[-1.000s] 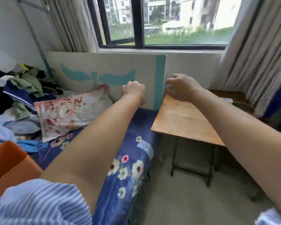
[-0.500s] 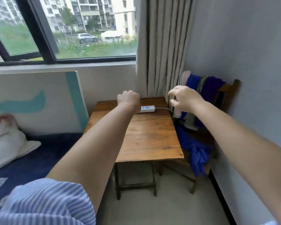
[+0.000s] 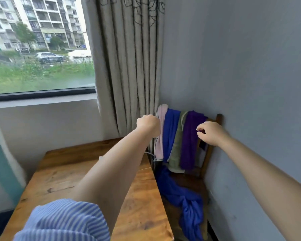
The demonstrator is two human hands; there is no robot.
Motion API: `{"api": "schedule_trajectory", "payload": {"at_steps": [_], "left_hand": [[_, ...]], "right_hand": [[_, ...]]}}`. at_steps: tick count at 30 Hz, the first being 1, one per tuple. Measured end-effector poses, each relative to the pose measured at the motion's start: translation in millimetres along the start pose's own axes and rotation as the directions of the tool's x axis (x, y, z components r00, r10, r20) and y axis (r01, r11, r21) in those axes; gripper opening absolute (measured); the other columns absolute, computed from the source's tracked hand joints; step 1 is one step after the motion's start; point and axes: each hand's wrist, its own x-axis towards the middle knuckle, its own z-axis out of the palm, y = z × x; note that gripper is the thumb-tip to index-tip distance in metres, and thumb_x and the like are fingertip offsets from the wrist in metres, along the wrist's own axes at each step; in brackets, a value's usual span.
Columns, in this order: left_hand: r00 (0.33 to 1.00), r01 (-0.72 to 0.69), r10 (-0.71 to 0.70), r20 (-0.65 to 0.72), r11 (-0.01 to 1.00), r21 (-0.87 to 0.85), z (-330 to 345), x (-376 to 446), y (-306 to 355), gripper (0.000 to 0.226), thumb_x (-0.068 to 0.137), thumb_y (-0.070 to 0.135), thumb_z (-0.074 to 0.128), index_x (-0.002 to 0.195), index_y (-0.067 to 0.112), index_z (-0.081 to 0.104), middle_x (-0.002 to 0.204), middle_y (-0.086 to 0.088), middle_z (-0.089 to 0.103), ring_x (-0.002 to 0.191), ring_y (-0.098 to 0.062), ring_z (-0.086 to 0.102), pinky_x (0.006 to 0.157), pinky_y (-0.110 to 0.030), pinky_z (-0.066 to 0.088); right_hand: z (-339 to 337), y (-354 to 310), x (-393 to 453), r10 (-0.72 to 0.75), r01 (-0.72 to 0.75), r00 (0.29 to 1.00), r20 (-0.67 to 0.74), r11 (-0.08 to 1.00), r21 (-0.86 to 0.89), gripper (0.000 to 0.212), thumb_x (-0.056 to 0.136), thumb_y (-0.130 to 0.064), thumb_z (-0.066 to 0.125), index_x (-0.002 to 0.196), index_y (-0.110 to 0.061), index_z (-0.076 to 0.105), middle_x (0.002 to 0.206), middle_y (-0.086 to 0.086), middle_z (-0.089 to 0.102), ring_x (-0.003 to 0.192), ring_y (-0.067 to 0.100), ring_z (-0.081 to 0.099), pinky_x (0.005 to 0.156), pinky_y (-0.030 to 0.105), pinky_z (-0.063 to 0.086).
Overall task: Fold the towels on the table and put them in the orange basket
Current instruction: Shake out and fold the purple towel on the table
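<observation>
No legible writing; left hand [image 3: 148, 125] fisted, empty, near pink towel [image 3: 161, 134]; right hand [image 3: 210, 133] loosely curled at purple towel [image 3: 189, 141] draped over chair back [image 3: 219, 118], contact unclear.

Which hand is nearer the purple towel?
Right. The right hand is at the purple towel, fingers at its right edge; the left hand is off to its left, by the pink towel.

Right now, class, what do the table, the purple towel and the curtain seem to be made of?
Table: wood, likely varnished; visible grain, knots, slight sheen.
Purple towel: soft, matte cloth, perhaps terry; it hangs in limp folds.
Curtain: beige woven fabric, matte; pleats, dark printed lines.
</observation>
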Motion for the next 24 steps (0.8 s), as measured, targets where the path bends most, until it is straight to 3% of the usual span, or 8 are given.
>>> {"api": "schedule_trajectory", "payload": {"at_steps": [2, 5, 9, 12, 14, 17, 21, 24], "left_hand": [[0.999, -0.035, 0.036, 0.031, 0.999, -0.021, 4.0, 37.1, 7.0, 0.024, 0.086, 0.005, 0.044, 0.103, 0.008, 0.061, 0.091, -0.008, 0.053, 0.086, -0.026, 0.052, 0.061, -0.026, 0.036], [0.994, -0.081, 0.084, 0.069, 0.995, -0.051, 17.9, 94.8, 20.7, 0.016, 0.085, 0.003, 0.042, 0.073, 0.007, 0.051, 0.072, -0.001, 0.043, 0.078, -0.023, 0.047, 0.049, -0.026, 0.032], [0.979, -0.115, 0.135, 0.154, 0.984, -0.137, 40.0, 158.8, 47.1, 0.022, 0.091, 0.007, 0.041, 0.07, 0.011, 0.044, 0.067, 0.002, 0.037, 0.071, -0.018, 0.045, 0.051, -0.027, 0.033], [0.973, -0.12, 0.154, 0.169, 0.974, -0.192, 47.7, 181.9, 58.0, 0.015, 0.092, 0.005, 0.041, 0.088, 0.007, 0.056, 0.083, 0.0, 0.048, 0.086, -0.021, 0.052, 0.062, -0.027, 0.038], [0.969, -0.108, 0.152, 0.193, 0.969, -0.221, 54.0, 210.4, 73.8, 0.016, 0.093, 0.006, 0.041, 0.087, 0.007, 0.057, 0.093, -0.003, 0.055, 0.103, -0.023, 0.056, 0.067, -0.027, 0.038], [0.967, -0.077, 0.135, 0.216, 0.963, -0.259, 67.1, 237.8, 85.5, 0.022, 0.095, 0.01, 0.039, 0.1, 0.002, 0.06, 0.106, -0.009, 0.062, 0.103, -0.026, 0.058, 0.064, -0.028, 0.04], [0.965, 0.002, 0.082, 0.25, 0.949, -0.317, 88.1, 276.2, 113.1, 0.033, 0.096, 0.024, 0.04, 0.104, -0.001, 0.06, 0.11, -0.013, 0.062, 0.102, -0.029, 0.059, 0.07, -0.034, 0.045], [0.968, 0.063, 0.041, 0.246, 0.914, -0.401, 108.5, 297.9, 134.2, 0.032, 0.095, 0.025, 0.043, 0.098, -0.001, 0.062, 0.104, -0.014, 0.065, 0.099, -0.029, 0.06, 0.073, -0.035, 0.047]], "right_hand": [[-0.3, 16.8, 27.6, 0.048, -0.048, 0.999, 0.006, 0.999, 0.009, 0.027, 0.09, -0.016, 0.048, 0.111, -0.007, 0.063, 0.117, 0.011, 0.063, 0.109, 0.026, 0.056, 0.08, 0.027, 0.042], [1.9, 44.8, 65.1, 0.117, -0.117, 0.993, -0.009, 0.992, 0.041, 0.018, 0.089, -0.014, 0.048, 0.087, -0.008, 0.065, 0.091, 0.012, 0.064, 0.095, 0.029, 0.059, 0.066, 0.024, 0.034], [14.3, 82.7, 109.5, 0.226, -0.227, 0.974, 0.016, 0.971, 0.075, 0.025, 0.09, -0.015, 0.047, 0.097, 0.001, 0.064, 0.1, 0.015, 0.067, 0.092, 0.029, 0.06, 0.076, 0.035, 0.049], [22.4, 98.8, 127.7, 0.258, -0.261, 0.965, 0.046, 0.96, 0.102, 0.023, 0.09, -0.014, 0.047, 0.093, 0.001, 0.065, 0.096, 0.016, 0.067, 0.091, 0.029, 0.06, 0.075, 0.035, 0.048], [30.4, 119.6, 151.7, 0.251, -0.256, 0.966, 0.053, 0.96, 0.116, 0.024, 0.089, -0.012, 0.046, 0.072, -0.005, 0.062, 0.08, 0.012, 0.064, 0.084, 0.029, 0.061, 0.065, 0.031, 0.042], [44.0, 136.6, 182.1, 0.224, -0.231, 0.973, 0.06, 0.962, 0.149, 0.037, 0.09, -0.011, 0.046, 0.053, -0.019, 0.044, 0.072, 0.009, 0.058, 0.08, 0.031, 0.061, 0.064, 0.033, 0.044], [67.4, 171.7, 225.4, 0.189, -0.193, 0.979, 0.071, 0.98, 0.047, 0.021, 0.089, -0.013, 0.045, 0.081, -0.007, 0.064, 0.092, 0.01, 0.067, 0.088, 0.026, 0.062, 0.065, 0.027, 0.041], [84.1, 197.6, 245.0, 0.103, -0.1, 0.994, 0.03, 0.992, -0.072, 0.021, 0.088, -0.02, 0.048, 0.101, -0.014, 0.064, 0.106, 0.007, 0.066, 0.1, 0.024, 0.06, 0.072, 0.026, 0.042]]}}
